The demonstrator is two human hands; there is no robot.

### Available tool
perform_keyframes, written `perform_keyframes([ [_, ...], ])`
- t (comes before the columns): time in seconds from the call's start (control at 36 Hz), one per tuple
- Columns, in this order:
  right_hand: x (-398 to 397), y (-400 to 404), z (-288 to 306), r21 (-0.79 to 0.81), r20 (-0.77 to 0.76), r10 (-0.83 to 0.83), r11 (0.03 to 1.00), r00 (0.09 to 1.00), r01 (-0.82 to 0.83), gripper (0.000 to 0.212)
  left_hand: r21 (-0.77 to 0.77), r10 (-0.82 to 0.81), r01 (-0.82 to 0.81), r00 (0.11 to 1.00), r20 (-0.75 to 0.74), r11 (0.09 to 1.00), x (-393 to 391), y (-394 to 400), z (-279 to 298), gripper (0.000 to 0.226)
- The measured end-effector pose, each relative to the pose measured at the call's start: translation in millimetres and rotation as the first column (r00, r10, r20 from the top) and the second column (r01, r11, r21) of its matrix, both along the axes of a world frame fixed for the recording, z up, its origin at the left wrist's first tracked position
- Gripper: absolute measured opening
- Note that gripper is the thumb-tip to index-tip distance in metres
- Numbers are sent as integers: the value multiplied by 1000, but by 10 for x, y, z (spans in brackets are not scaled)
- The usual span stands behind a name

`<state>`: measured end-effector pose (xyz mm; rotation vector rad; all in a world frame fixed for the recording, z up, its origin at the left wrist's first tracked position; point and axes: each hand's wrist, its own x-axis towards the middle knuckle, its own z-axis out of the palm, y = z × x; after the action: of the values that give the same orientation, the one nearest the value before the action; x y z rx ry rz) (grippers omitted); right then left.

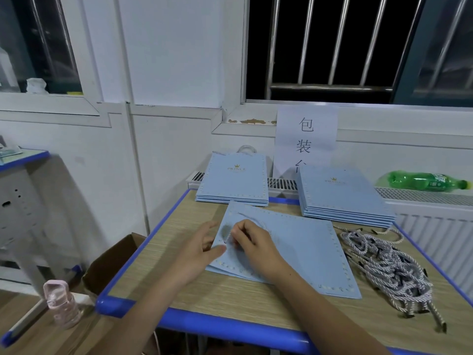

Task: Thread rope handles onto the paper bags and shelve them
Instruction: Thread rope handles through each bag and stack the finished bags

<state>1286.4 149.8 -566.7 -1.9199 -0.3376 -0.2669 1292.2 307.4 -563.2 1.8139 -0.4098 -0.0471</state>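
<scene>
A flat light-blue paper bag (302,249) lies on the wooden table (230,298) in front of me. My left hand (197,254) rests at the bag's left edge, thumb pressing on its corner. My right hand (252,245) pinches the end of a grey-white rope handle (258,222) at the bag's upper left, near a hole. A tangled pile of loose rope handles (386,267) lies to the right. Two stacks of blue bags sit at the back: the left stack (234,179) shows a rope loop at its top, the right stack (343,196) shows none.
A green plastic bottle (427,181) lies on the radiator ledge at the right. A paper sign (305,137) leans on the wall. An open cardboard box (112,260) and a pink bottle (60,306) stand left of the table. The table has blue edges.
</scene>
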Motion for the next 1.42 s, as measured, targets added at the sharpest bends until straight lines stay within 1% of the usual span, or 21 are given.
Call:
perform_keyframes([
  [0.14, -7, -2, 13, 51, 51, -7, 999, 999, 4, 22, 294, 1, -63, 979, 206, 954, 132, 73, -49, 46],
  [0.25, 10, 29, -14, -217, 143, 23, 976, 989, 9, 18, 545, -108, -59, 957, 269, 836, 193, -9, -43, 25],
  [0.31, 16, 29, -7, -268, 194, 43, 963, 980, 11, 15, 639, -113, -110, 948, 298, 761, 209, -112, 29, 40],
  [0.36, 7, 0, 47, -212, 241, 34, 977, 970, 19, 10, 636, -69, -154, 948, 311, 756, 251, -192, 110, 54],
  [0.42, 9, -65, 119, -188, 318, -27, 978, 948, 91, 21, 526, -20, -106, 973, 228, 844, 292, -211, 162, 56],
  [0.47, 29, -167, 169, -205, 326, -112, 961, 939, 186, 35, 363, 4, -31, 997, 76, 931, 297, -210, 242, 36],
  [0.56, 30, -345, 149, -308, 219, -215, 910, 952, 277, 37, -31, -30, 26, 989, -145, 999, 338, -200, 391, 24],
  [0.61, 3, -424, 99, -399, 133, -243, 874, 961, 277, 40, -353, -99, 6, 964, -245, 936, 374, -160, 494, 26],
  [0.67, -34, -440, 59, -481, 29, -229, 850, 973, 214, 54, -553, -143, -61, 937, -319, 831, 445, -97, 552, 24],
  [0.72, -49, -437, 31, -607, -19, -202, 781, 979, 150, 66, -633, -116, -153, 924, -364, 759, 574, -31, 558, 15],
  [0.78, -37, -429, 9, -729, -21, -158, 678, 987, 93, 66, -643, -52, -245, 912, -406, 726, 701, 47, 546, 7],
  [0.86, -25, -423, -4, -812, -95, -129, 584, 987, -2, 61, -554, 64, -370, 867, -494, 746, 841, 132, 452, 11],
  [0.94, -29, -415, -13, -855, -123, -128, 518, 984, -40, 62, -337, 222, -426, 835, -504, 839, 903, 118, 324, 15],
  [1.0, -40, -411, -13, -870, -127, -128, 491, 984, -49, 62, -99, 409, -465, 846, -341, 880, 945, 78, 245, 28],
  [1.03, -51, -413, -13, -876, -134, -128, 480, 983, -57, 62, 52, 499, -499, 845, -195, 865, 958, 67, 216, 28],
  [1.08, -71, -433, -4, -890, -141, -127, 451, 982, -70, 62, 370, 541, -543, 832, 119, 754, 996, 91, 156, 21],
  [1.17, -109, -484, 29, -910, -133, -120, 409, 984, -73, 63, 691, 433, -531, 836, 336, 490, 1031, 156, 114, 22],
  [1.22, -132, -508, 32, -908, -130, -115, 413, 985, -72, 63, 766, 418, -509, 841, 344, 392, 1048, 187, 85, 28],
  [1.31, -165, -511, 20, -895, -132, -102, 440, 986, -74, 68, 763, 439, -557, 805, 399, 327, 1043, 177, -30, 27],
  [1.36, -186, -509, 24, -884, -118, -101, 463, 988, -58, 77, 706, 435, -621, 770, 468, 339, 1036, 166, -107, 26],
  [1.42, -205, -508, 31, -860, -60, -103, 510, 993, 1, 71, 644, 416, -647, 760, 499, 409, 1035, 171, -114, 29],
])
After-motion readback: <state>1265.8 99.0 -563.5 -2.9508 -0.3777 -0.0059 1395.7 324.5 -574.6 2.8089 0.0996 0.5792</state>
